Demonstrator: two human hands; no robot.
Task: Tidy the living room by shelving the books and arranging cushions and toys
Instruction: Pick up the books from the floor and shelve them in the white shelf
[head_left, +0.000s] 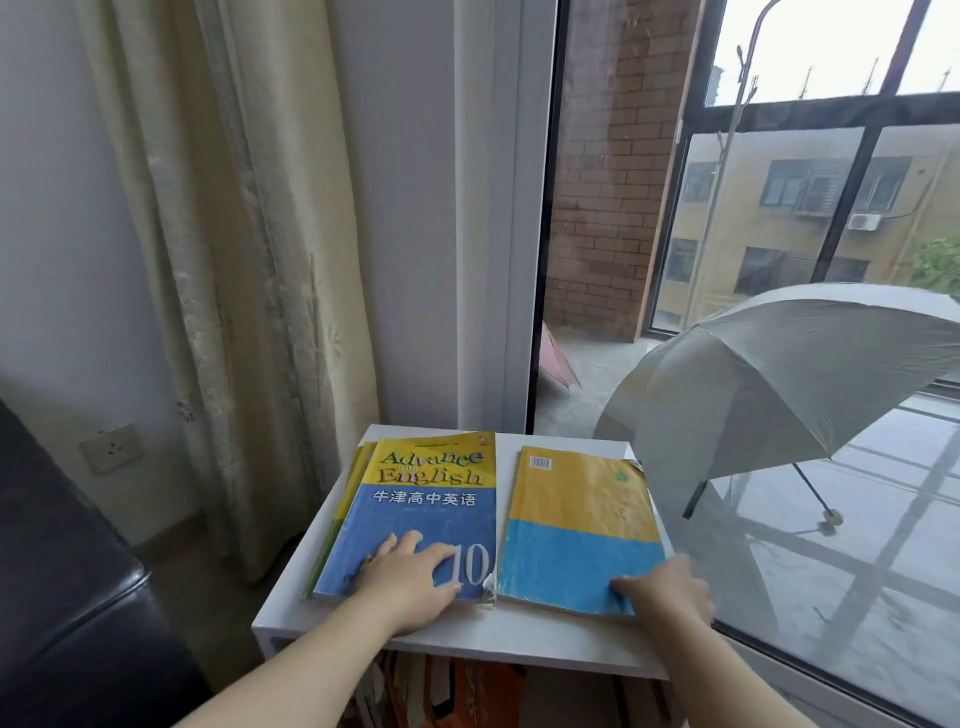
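White shelf (467, 636) unit; its flat top carries the books. On L side lies a small stack (353, 483) of books of approx. the same format; edges of the lower ones show yellow & green at the left. The top book (431, 499) is face up, yellow over blue, title "Advance with English", no. 10. On R side, just beside the stack, the right book (576, 525) lies back cover up, yellow over blue, w/ barcode at far-left corner & far-right corner torn. A white strip of the top shows along the near edge.

1 head-worn wide-angle view: faces forward and down, close above white shelf top (467, 631), curtain (234, 260) left, window (779, 234) right.
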